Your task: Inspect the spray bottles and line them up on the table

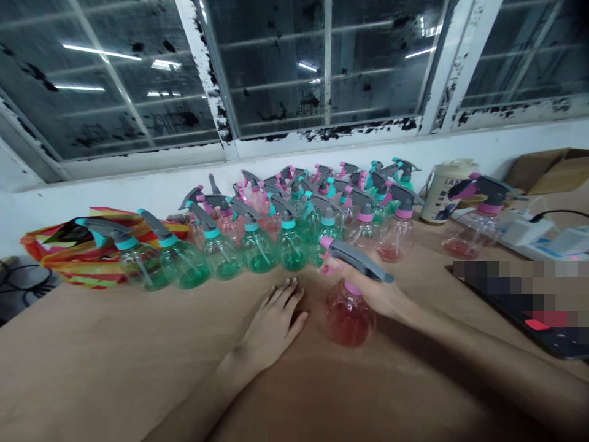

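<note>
My right hand [372, 288] is wrapped round the neck and trigger of a pink spray bottle [350, 319], whose grey and pink head points to the left. Reddish liquid shows inside its clear round body; whether the base touches the table cannot be made out. To its left, my left hand [273, 322] lies flat on the wooden table [138, 350], fingers stretched out and holding nothing. Just beyond my hands stands a row of green spray bottles [261, 250], with several pink ones [365, 228] among and behind them.
An orange patterned bag [64, 261] lies at the left. On the right are another pink spray bottle [473, 233], a printed cream container [446, 190], a power strip with white plugs [529, 233], a dark phone-like device [506, 307] and a cardboard box [547, 169]. Windows rise behind.
</note>
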Demonstrator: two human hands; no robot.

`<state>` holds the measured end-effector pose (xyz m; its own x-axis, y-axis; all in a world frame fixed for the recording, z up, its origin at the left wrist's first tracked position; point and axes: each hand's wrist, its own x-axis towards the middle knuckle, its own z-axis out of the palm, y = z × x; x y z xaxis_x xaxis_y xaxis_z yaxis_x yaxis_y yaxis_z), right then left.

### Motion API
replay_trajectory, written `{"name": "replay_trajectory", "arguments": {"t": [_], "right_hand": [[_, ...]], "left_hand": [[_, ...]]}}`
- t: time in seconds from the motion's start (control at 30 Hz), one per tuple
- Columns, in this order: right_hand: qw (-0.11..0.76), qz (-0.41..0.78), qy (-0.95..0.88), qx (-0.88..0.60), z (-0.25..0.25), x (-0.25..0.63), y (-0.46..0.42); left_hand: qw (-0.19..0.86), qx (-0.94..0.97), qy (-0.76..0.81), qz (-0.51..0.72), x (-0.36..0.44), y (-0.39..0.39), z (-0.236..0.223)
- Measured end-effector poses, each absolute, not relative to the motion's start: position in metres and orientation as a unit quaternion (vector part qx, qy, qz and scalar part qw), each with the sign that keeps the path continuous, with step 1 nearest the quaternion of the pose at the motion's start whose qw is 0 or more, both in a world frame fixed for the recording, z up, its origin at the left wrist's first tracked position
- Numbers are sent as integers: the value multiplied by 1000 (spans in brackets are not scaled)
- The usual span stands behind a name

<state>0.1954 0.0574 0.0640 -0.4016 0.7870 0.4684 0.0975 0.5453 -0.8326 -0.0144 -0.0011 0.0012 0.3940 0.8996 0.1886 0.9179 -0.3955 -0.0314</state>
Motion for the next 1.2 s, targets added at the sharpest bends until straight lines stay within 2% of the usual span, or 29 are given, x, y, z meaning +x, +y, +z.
{"name": "replay_trajectory", "arguments": {"t": [0.5,0.77,0.97,1.2], "right_hand": [[474,418,-729,-263,63,191,56],[499,356,-724,-316,42,200,61],[461,344,-740,-347,46,212,46],[419,278,-767,-399,59,231,34]], "left_hand": [[79,-831,-547,-64,-14,0,0],[87,-828,-548,-75,-15,1,-3],[88,-829,-549,-68,-14,1,-2],[69,-824,-555,-93,-14,-1,-2]]}}
